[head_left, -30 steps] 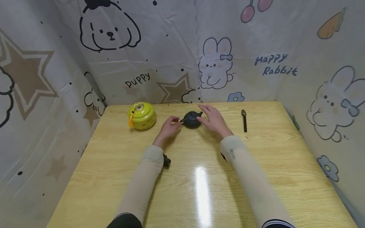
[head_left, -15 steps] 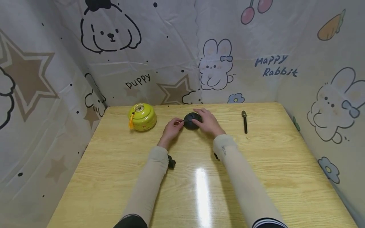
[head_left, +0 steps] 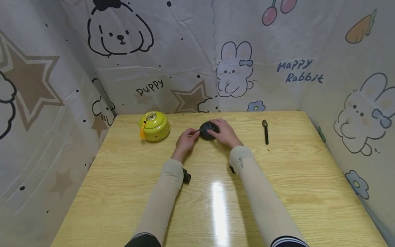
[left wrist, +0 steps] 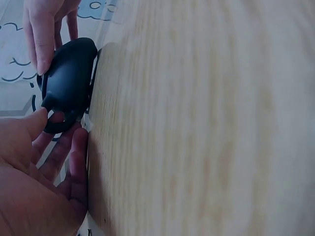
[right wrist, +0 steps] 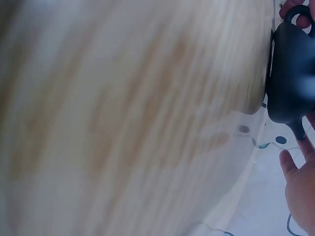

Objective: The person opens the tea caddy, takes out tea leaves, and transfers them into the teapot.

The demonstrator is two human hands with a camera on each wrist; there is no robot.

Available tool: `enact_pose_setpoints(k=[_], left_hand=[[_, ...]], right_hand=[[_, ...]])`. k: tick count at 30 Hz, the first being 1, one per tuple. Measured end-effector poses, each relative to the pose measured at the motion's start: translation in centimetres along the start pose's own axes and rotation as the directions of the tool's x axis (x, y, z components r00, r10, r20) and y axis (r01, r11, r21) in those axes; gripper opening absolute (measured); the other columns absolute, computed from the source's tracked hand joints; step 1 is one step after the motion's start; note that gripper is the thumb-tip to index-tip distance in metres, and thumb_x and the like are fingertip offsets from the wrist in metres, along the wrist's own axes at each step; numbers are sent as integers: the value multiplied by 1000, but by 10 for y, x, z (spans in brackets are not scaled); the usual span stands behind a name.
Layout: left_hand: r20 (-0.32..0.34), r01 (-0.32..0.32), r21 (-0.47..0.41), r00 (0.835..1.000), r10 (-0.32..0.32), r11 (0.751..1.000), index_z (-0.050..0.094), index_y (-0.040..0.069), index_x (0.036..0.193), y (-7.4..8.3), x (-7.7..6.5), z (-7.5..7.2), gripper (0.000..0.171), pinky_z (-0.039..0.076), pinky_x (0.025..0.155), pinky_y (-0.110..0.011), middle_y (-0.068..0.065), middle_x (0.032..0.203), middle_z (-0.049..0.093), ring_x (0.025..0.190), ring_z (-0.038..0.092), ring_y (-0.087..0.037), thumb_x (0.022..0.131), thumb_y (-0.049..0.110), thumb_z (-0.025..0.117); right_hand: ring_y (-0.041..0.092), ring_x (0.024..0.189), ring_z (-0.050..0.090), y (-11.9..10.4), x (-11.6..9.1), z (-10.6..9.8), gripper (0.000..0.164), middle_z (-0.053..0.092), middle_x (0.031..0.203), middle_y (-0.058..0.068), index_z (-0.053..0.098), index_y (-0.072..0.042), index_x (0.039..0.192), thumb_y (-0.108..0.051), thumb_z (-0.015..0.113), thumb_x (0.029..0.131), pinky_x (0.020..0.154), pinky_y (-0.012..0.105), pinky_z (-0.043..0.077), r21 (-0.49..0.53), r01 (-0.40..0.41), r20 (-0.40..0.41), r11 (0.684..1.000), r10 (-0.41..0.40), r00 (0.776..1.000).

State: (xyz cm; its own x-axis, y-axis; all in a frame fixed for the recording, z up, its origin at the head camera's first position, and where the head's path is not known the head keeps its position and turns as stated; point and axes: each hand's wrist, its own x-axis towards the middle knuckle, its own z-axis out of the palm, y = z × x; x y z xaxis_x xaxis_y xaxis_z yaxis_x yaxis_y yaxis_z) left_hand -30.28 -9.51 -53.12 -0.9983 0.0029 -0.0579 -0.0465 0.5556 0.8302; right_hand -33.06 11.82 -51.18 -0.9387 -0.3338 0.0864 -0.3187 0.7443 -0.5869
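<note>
- The dark teapot [head_left: 204,132] is near the far edge of the counter [head_left: 293,171], between the two hands; its base is on or just above the surface, too close to tell.
- Its long axis runs crosswise: the handle [left wrist: 55,129] points to the left hand [head_left: 186,140], the spout [right wrist: 298,130] to the right hand [head_left: 226,133]. Both hands touch it, so neither is nearer; the right covers more of the body.
- The left fingers pinch the handle, thumb on one side and fingertips on the other.
- The right fingers grip over the pot's top from the spout side, thumb toward the person, others round the far side; their exact contact there is partly hidden.
- Left of the left hand, well apart, stands a yellow-green lidded jar [head_left: 156,131] with an orange tassel [head_left: 142,132].
- Right of the right hand lies a slim dark tool [head_left: 266,135].
</note>
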Motion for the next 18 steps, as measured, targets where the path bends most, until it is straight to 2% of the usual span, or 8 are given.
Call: enact_pose_setpoints(k=[18], left_hand=[[-11, 9, 5, 1000, -9, 1000, 73, 21, 123, -1, 0, -2, 37, 44, 109, -50, -4, 125, 71, 126, 61, -27, 103, 49, 61]], right_hand=[[36, 151, 35, -1, 3, 1, 59, 42, 161, 17, 49, -12, 155, -40, 62, 104, 126, 54, 27, 11, -11, 11, 1000, 11, 1000]])
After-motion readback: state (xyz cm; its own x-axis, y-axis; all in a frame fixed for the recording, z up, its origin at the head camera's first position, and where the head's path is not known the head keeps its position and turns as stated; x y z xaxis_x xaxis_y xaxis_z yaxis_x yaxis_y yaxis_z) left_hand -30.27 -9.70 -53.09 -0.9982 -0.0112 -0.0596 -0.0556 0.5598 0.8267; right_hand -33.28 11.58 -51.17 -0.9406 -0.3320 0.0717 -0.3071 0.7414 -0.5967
